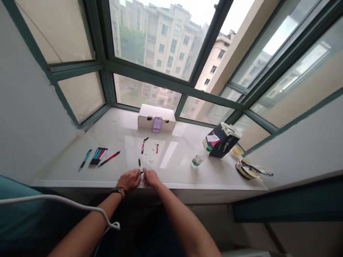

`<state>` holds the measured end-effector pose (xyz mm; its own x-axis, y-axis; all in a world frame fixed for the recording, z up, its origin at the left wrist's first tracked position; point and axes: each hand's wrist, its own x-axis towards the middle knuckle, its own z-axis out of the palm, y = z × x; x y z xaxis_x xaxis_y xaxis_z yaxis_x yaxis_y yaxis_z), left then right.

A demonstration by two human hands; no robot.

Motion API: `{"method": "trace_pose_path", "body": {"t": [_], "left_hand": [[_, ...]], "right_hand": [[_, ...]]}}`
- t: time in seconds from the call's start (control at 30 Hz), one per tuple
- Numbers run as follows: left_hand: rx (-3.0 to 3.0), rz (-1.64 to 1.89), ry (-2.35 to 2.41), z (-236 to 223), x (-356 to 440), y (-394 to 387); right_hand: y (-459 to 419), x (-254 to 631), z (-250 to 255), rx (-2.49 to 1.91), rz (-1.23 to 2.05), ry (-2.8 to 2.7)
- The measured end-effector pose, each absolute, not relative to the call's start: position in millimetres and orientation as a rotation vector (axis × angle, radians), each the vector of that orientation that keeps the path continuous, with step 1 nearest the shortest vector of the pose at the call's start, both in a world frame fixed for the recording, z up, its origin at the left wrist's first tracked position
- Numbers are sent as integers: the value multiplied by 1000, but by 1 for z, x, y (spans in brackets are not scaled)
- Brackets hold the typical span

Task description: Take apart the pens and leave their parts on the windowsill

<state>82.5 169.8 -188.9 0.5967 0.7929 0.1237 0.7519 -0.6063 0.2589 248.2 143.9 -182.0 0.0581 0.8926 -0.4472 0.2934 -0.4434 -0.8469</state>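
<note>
My left hand (129, 180), with a watch at its wrist, rests near the front edge of the white sill with its fingers pinched. Close beside it, my right hand (151, 178) is also closed, fingertips together. A small black pen part (142, 172) shows between the two hands; both sets of fingertips meet around it. Just beyond lies a black pen grip (139, 162). Farther back are a red pen barrel (143, 147), another red barrel piece (157, 149), a black piece (146, 139) and several tiny parts (151, 161).
Several blue, red and white pens (98, 157) lie at left, with a red pen (109, 159) beside them. A white box (156, 119) stands by the window. At right are a water bottle (200, 157), a dark carton (222, 141) and a tape roll (245, 170). A white cable (59, 200) crosses my left forearm.
</note>
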Motion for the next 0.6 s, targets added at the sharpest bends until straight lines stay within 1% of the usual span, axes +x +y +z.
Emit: {"method": "trace_pose_path", "body": {"t": [0.1, 0.23, 0.6], "left_hand": [[2635, 364, 1252, -194, 82, 172], [2628, 392, 1203, -197, 80, 173], [2496, 426, 1183, -197, 82, 173]], "right_hand": [[151, 242, -187, -1758, 1462, -1054], [153, 245, -189, -1731, 1525, -1077], [148, 243, -191, -1700, 1473, -1091]]}}
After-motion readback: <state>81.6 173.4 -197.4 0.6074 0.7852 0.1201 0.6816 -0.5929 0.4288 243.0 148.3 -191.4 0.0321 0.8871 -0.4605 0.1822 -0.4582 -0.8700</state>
